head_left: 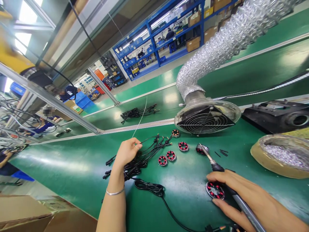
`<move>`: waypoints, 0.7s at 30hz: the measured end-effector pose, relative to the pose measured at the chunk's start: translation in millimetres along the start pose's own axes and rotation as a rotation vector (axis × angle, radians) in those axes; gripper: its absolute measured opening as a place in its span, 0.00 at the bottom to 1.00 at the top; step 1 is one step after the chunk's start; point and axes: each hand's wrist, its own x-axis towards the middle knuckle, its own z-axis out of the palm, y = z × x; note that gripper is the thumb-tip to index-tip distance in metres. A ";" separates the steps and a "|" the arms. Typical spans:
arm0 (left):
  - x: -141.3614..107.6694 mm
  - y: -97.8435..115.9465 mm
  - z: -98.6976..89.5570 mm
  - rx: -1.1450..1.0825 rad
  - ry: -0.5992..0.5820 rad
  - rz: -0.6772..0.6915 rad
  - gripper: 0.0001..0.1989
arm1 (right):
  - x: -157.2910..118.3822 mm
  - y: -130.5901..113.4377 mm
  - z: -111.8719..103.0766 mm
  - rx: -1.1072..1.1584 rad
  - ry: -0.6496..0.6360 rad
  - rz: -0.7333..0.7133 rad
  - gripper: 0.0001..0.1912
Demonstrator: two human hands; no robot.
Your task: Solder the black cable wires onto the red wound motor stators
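Observation:
My left hand (127, 152) is closed in a pinch above a bundle of black cables (135, 167); a thin solder wire (140, 120) runs down from above into its fingers. In my right hand (256, 196) is a soldering iron (218, 167), its tip pointing away from me, over a stator ring (200, 149). Thumb and forefinger of the same hand also rest on either side of another stator ring (215, 190) with red and black windings. Several similar rings, among them one stator (183, 146), lie between the hands. A coiled cable (149, 187) lies nearer me.
A fume extractor (205, 120) with a silver duct (217, 48) stands behind the rings. To the right are a bowl of metal shavings (285, 156), a black fixture (277, 116) and short black tubes (224, 152). More cables (137, 113) lie beyond the rail. People sit far left.

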 end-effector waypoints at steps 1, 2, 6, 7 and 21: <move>-2.5 -5.3 -7.1 -0.033 0.038 -0.010 0.10 | 0.3 -0.1 -0.1 0.006 0.009 -0.002 0.15; -5.1 -10.4 -13.9 -0.063 0.075 -0.020 0.12 | 0.6 -0.3 -0.1 0.011 0.017 -0.007 0.15; -10.2 -20.5 -26.7 -0.129 0.166 -0.043 0.15 | 0.4 0.4 0.3 -0.011 0.029 -0.027 0.14; -8.9 -19.6 -24.6 -0.130 0.170 -0.047 0.15 | 0.2 0.8 0.5 -0.020 0.028 -0.030 0.14; 3.1 1.4 1.3 0.124 -0.082 -0.023 0.11 | -1.4 2.5 1.1 0.042 0.027 0.000 0.16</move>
